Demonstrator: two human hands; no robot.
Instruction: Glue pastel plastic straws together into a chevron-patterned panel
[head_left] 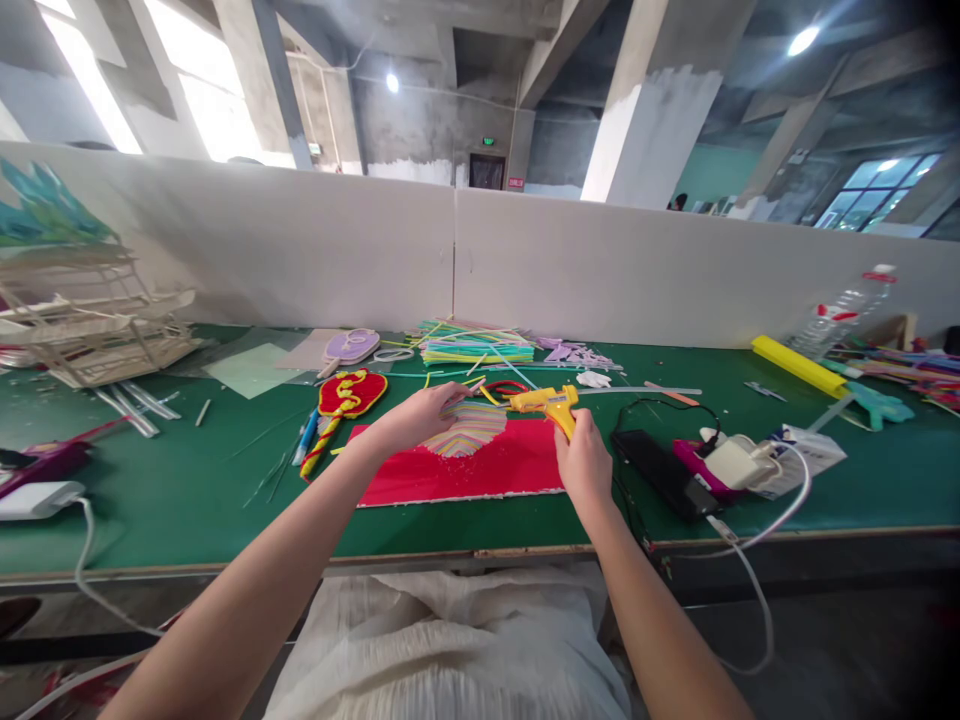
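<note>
My right hand (583, 462) grips a yellow hot glue gun (546, 402) by its handle, its nozzle pointing left. A clear glue stick (637, 390) extends to the right behind the gun. My left hand (429, 412) is over the far part of a striped, multicoloured piece (469, 432), fingers closed near a thin strip by the nozzle; what they hold is too small to make out. The striped piece lies on a red board (457, 482). Just beyond are red-handled scissors (504, 388), partly hidden.
Coloured strips (476, 348) are piled at the back. A red and yellow fan-shaped craft (352, 395) lies left, a wooden-looking tiered model (90, 310) farther left. On the right are a black phone (664, 472), a power strip with plugs (724, 465), cables and a plastic bottle (844, 312).
</note>
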